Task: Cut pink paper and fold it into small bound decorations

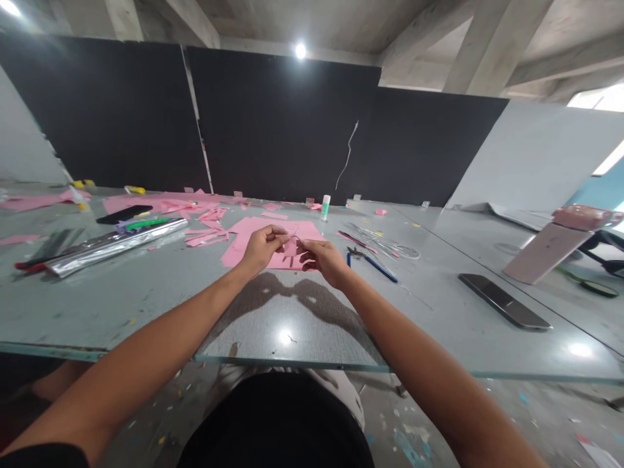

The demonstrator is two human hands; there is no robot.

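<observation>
My left hand (pixel 266 247) and my right hand (pixel 325 259) meet in front of me above the table, fingertips nearly touching. Both pinch a thin wire (pixel 295 233) with a small loop standing up between them; its exact shape is too fine to make out. Beneath them lie sheets of pink paper (pixel 238 253), one with darker marks or slits partly covered by my fingers. Just right of my right hand rest blue-handled pliers (pixel 380 266) and several loose pieces of wire (pixel 390 240). A glue stick (pixel 325 207) stands upright behind the paper.
At left, a silver foil roll (pixel 117 248) lies near a dark phone (pixel 124 214) and pink paper scraps (pixel 207 235). To the right are another phone (pixel 504 302) and a pink bottle (pixel 550 244). A black panel (pixel 283 123) rises behind the table.
</observation>
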